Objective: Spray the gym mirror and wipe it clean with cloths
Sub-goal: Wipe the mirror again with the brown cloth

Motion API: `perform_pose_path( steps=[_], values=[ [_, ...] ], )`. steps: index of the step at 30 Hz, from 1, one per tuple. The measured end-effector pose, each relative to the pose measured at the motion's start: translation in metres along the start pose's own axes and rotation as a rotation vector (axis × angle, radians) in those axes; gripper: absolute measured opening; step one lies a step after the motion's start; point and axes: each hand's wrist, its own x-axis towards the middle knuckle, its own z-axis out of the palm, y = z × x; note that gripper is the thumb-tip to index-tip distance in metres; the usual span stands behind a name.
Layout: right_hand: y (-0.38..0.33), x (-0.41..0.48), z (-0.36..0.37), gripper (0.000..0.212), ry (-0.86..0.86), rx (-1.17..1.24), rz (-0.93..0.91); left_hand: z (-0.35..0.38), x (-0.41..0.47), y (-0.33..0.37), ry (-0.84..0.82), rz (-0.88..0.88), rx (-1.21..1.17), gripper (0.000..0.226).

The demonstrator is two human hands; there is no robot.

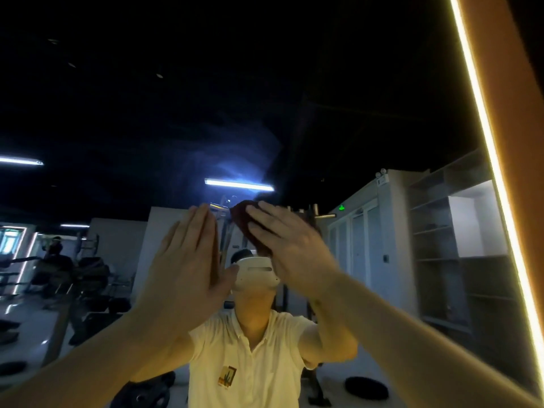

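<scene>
The gym mirror (pixel 368 119) fills the view and shows a dark ceiling, lights and a person in a pale polo shirt. My right hand (pixel 288 245) presses a dark red cloth (pixel 244 222) flat against the glass with straight fingers, at head height near the centre. A hazy streaked patch sits on the glass just above the cloth. My left hand (pixel 188 260) is raised beside it, fingers straight and together, palm toward the mirror; whether it touches the glass cannot be told. No spray bottle is in view.
A lit strip (pixel 494 160) runs along the mirror's right edge beside an orange frame (pixel 524 136). The reflection shows white lockers, open shelves, gym machines at the left and weight plates on the floor.
</scene>
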Motion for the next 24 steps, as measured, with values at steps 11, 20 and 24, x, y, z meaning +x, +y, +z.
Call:
perform_pose_path(
  steps=[11,20,24],
  values=[
    [-0.019,0.064,0.000,0.065,0.123,0.058,0.225,-0.011,-0.001,-0.017,-0.011,0.041,-0.066,0.091],
    [0.064,0.110,-0.032,0.069,0.047,-0.032,0.373,-0.007,-0.009,-0.035,0.000,0.006,-0.040,0.083],
    [0.024,0.132,-0.019,0.068,0.172,0.074,0.531,-0.010,-0.009,-0.040,0.003,0.040,-0.038,0.085]
  ],
)
